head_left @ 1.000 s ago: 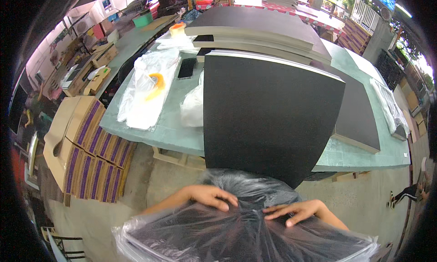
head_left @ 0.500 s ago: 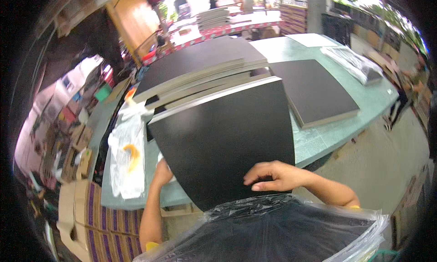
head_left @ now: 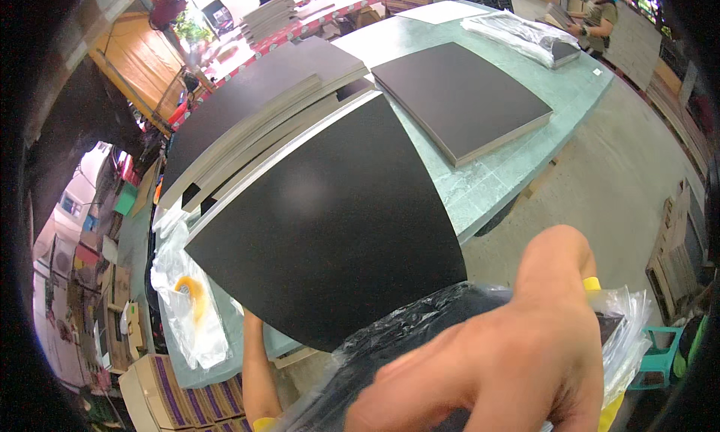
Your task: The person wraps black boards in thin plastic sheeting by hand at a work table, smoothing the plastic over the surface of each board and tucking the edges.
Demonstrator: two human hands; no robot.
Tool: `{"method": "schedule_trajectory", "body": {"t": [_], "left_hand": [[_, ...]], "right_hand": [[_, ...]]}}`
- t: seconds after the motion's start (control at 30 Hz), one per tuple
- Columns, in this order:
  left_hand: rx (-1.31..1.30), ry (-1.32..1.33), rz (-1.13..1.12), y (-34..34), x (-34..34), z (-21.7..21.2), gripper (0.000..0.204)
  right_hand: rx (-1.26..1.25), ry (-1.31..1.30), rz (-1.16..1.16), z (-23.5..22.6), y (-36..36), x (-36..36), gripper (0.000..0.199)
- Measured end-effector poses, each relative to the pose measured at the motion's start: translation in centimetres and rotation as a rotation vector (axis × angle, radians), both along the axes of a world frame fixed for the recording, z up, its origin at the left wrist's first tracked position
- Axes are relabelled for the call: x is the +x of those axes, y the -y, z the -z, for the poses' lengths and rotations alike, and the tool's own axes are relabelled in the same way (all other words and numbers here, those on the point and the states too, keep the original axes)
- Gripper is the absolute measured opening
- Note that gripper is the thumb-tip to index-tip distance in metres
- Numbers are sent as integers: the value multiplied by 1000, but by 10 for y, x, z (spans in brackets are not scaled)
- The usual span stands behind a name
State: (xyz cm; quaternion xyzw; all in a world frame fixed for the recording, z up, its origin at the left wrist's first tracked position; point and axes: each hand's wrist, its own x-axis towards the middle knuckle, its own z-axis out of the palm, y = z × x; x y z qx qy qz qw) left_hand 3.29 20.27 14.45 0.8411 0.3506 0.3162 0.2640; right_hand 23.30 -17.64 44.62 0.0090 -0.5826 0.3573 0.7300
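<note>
Right hand [head_left: 517,357] is positioned over the clear film [head_left: 420,319] at lower right, knuckles uppermost. Its fingers angle down toward the lower edge, tips out of view; whether they pinch the film cannot be determined. Left forearm [head_left: 259,364] rises to the lower left edge of the black panel [head_left: 330,229]; the left hand is hidden behind that panel, so its hold cannot be determined.

The black panel is tilted, its pale upper edge beside the stacked panels [head_left: 255,94] and its lower end passing behind the film.

Change: half a second ago the right hand was in front of the panel face and the left hand showed at the panel's left edge. The right hand is now at the film; panel and table both appear rotated in view. Judged effect: the left arm alone steadies the panel, leaving the right hand free to handle the film.

Surface, largest first: the green table [head_left: 510,169] carries the stacked panels, a separate dark panel [head_left: 465,94], a film-wrapped pack [head_left: 525,38], plastic bags [head_left: 176,334] and a curved yellow strip [head_left: 193,297] among them.

Room, largest first: concrete floor [head_left: 600,192], striped cartons [head_left: 161,394] at lower left, another person [head_left: 600,27] at upper right, and a teal stool [head_left: 660,357].
</note>
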Motion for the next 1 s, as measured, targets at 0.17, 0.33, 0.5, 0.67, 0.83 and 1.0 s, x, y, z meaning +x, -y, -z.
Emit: {"method": "schedule_trajectory", "body": {"t": [0.17,0.33,0.5,0.67,0.83,1.0], "left_hand": [[-9,24,-17,-17,-3,-8,43],[-33,73,-39,-28,-15,-24,44],[-67,138,-27,-40,-14,-36,45],[-147,265,11,-58,-6,-66,46],[-268,648,65,-56,6,-102,47],[-295,584,336,-55,1,-146,53]], "right_hand": [[-169,331,-58,0,-15,24,28],[-455,492,-266,12,-22,30,18],[-549,522,-332,11,-22,21,16],[-564,698,-370,25,-25,17,15],[-491,760,-357,31,-22,17,14],[-421,633,-201,50,-16,11,11]]}}
